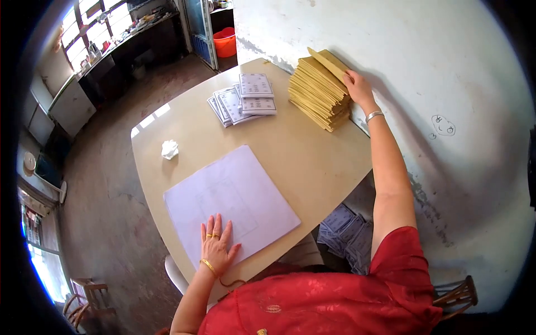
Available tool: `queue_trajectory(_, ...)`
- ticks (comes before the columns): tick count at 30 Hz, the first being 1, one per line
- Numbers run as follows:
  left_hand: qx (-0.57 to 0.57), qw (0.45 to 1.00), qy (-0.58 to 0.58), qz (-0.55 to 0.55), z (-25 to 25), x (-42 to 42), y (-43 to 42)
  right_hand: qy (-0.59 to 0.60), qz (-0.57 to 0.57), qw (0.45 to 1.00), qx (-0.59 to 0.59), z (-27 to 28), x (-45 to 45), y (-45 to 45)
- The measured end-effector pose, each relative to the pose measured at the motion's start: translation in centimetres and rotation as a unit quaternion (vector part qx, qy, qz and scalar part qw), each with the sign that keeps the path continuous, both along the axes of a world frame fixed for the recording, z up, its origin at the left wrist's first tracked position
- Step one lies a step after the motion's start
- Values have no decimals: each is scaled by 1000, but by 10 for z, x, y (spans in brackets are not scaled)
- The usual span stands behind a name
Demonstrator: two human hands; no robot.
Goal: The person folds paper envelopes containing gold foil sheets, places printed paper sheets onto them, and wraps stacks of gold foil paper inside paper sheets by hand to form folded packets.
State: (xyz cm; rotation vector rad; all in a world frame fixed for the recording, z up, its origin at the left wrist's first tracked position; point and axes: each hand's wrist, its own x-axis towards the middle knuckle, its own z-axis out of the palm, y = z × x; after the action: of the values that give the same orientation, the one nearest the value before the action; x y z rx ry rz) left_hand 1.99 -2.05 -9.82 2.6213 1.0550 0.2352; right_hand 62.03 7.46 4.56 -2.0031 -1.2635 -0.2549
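My left hand (217, 245) lies flat with its fingers spread on a large pale lilac-white stack of paper sheets (240, 190) near the front edge of the table. Faint printed outlines show through the top sheet. At the far right, my right hand (359, 89) grips the near end of a strip of yellow paper (328, 63), tilted on top of a tall stack of yellow paper (315, 92). That stack stands beside the wall. Part of my right fingers is hidden behind the strip.
Bundles of printed paper (245, 100) lie at the back of the table (296, 162). A crumpled white paper ball (170, 149) sits on the left. More printed bundles (349, 234) are piled below the table by the wall (446, 67). A wooden chair (458, 296) stands behind on the right.
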Motion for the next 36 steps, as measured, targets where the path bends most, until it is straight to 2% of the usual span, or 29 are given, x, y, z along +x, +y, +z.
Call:
queue_trajectory(1,5,1000,2,0,-1,0,0,-57,-3,998,17,-2,-2,-4)
queue_trajectory(5,7,1000,-5,4,-14,-4,2,-78,19,997,4,-22,45,1)
queue_trajectory(6,11,1000,1,5,-12,-4,2,-69,10,994,89,-18,28,-5)
queue_trajectory(7,10,1000,10,5,-10,-2,1,-95,17,991,98,-25,51,1)
queue_trajectory(8,6,1000,6,5,-10,-4,0,-74,2,981,179,-4,0,-10)
queue_trajectory(10,7,1000,0,1,-9,-6,2,-81,44,964,251,22,-76,-25)
queue_trajectory(14,-2,1000,-23,2,-7,-6,4,-153,100,974,130,14,-180,-44)
queue_trajectory(15,-7,999,-35,2,-8,-6,6,-193,173,953,158,-2,-195,-42)
queue_trajectory(17,-22,998,-62,-2,-10,-8,7,-196,205,956,76,-18,-246,-52)
queue_trajectory(19,-43,995,-95,-4,-14,-11,9,-188,245,949,55,-41,-285,-53)
queue_trajectory(20,-54,992,-115,-5,-17,-13,11,-234,282,926,90,-45,-302,-54)
queue_trajectory(21,-65,989,-134,-6,-18,-15,14,-223,310,921,69,-45,-320,-58)
queue_trajectory(23,-98,981,-168,-1,-18,-20,19,-234,399,880,110,-57,-343,-58)
queue_trajectory(24,-115,976,-185,0,-18,-21,21,-223,408,877,125,-64,-358,-62)
queue_trajectory(27,-234,892,-375,94,-18,-24,19,-261,471,842,42,-97,-389,-87)
queue_trajectory(28,-256,855,-436,119,-18,-23,19,-282,486,827,12,-107,-399,-96)
queue_trajectory(30,-295,764,-549,167,-18,-19,20,-240,513,823,-46,-121,-409,-109)
queue_trajectory(31,-296,768,-542,172,-20,-21,23,-206,524,824,-62,-115,-412,-114)
queue_trajectory(33,-265,814,-494,152,-24,-24,25,-132,532,829,-111,-115,-411,-118)
queue_trajectory(36,-172,900,-377,133,-15,-26,23,-160,439,877,-115,-112,-396,-119)
